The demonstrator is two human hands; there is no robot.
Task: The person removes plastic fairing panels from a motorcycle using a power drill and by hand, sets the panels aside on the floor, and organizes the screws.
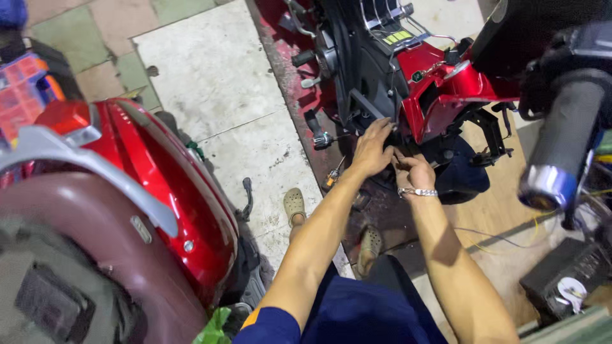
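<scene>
My left hand (373, 148) reaches under the red front panel (440, 89) of a partly stripped red scooter (389, 70), its fingers spread against the black frame below the panel. My right hand (413, 171), with a silver bracelet on the wrist, is curled close beside the left one at the same spot. What the fingers grip there is hidden. A screwdriver with an orange handle (331, 175) lies on the dark red lift platform (299, 108) just left of my left forearm.
A second red scooter's rear body (166, 185) and dark seat (83, 255) fill the left. A handlebar grip with a chrome end (561, 140) hangs at right. A black box with loose wires (567, 274) sits lower right. My feet in beige clogs (294, 205) rest on the tiled floor.
</scene>
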